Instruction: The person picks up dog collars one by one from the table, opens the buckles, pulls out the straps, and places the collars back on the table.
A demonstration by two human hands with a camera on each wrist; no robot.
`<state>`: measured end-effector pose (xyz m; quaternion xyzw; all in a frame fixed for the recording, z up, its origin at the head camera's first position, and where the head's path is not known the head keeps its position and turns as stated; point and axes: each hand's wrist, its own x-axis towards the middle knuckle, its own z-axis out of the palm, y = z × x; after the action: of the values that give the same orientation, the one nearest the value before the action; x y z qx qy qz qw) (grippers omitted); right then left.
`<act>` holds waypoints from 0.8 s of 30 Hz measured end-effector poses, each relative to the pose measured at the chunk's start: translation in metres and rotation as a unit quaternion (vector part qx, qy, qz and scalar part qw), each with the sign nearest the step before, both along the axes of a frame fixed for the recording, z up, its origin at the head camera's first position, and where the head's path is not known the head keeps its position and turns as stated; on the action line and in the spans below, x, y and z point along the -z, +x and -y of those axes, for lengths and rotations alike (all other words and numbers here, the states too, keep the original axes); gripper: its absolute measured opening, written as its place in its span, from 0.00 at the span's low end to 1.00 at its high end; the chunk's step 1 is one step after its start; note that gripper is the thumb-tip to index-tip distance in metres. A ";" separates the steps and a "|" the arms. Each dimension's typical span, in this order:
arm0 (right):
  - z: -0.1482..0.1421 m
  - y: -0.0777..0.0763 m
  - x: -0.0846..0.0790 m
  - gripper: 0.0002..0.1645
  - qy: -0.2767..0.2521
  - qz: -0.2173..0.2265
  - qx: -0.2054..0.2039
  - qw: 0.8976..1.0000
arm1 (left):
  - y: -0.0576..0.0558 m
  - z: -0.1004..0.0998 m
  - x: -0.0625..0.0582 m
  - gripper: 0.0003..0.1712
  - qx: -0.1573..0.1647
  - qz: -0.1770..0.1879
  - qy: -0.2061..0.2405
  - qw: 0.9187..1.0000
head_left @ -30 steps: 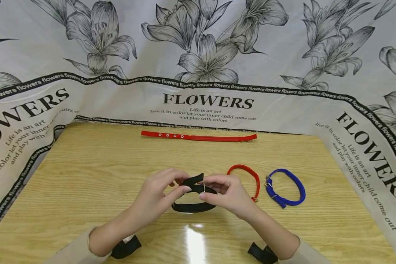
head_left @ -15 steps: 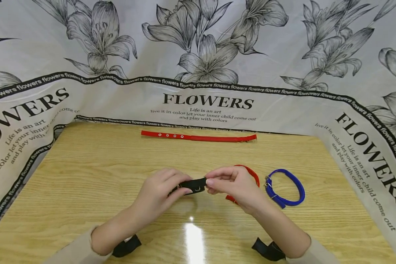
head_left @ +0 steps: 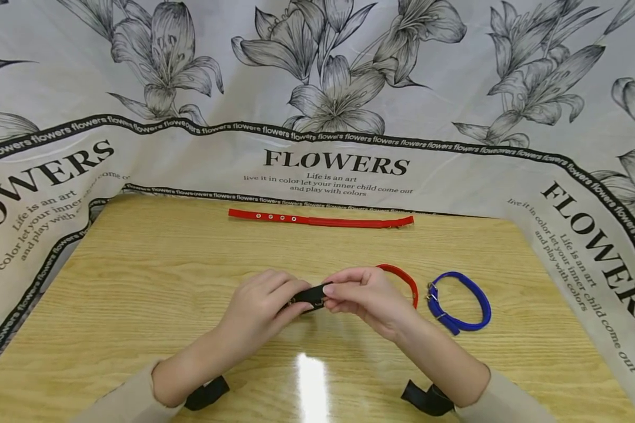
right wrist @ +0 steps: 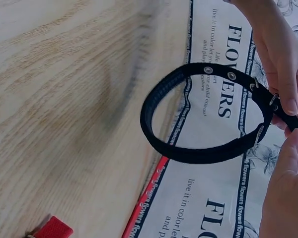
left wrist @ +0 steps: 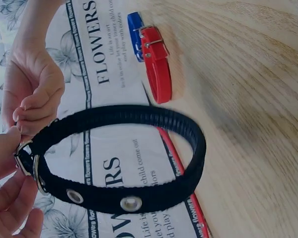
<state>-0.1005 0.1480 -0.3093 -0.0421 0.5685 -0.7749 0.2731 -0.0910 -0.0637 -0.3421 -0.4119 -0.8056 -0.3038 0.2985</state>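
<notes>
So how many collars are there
4: black collar in left hand and right hand; looped red collar partly behind the right hand in head view; blue collar farther right; straight red collar farthest back.

A pale wood-grain tabletop [head_left: 153, 270] bears a red eyelet collar [head_left: 328, 222] stretched straight near its far edge; closer in lie a looped red buckle collar [left wrist: 160, 77] and, just right, a looped blue buckle collar [head_left: 444, 318].
</notes>
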 end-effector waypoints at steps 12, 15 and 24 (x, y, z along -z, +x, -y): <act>-0.007 -0.003 0.000 0.11 -0.038 0.002 0.013 0.999 | 0.002 0.004 0.016 0.21 0.013 0.236 0.107 0.966; -0.008 -0.003 -0.002 0.11 -0.051 0.007 0.013 0.999 | 0.001 0.004 0.017 0.20 0.011 0.241 0.142 0.960; -0.012 -0.001 -0.007 0.09 -0.069 0.010 0.021 0.997 | 0.003 0.003 0.016 0.21 0.035 0.187 0.209 0.959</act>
<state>-0.1019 0.1598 -0.3027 -0.0410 0.5119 -0.8181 0.2586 -0.0881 -0.0665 -0.3580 -0.3039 -0.7506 -0.5475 0.2111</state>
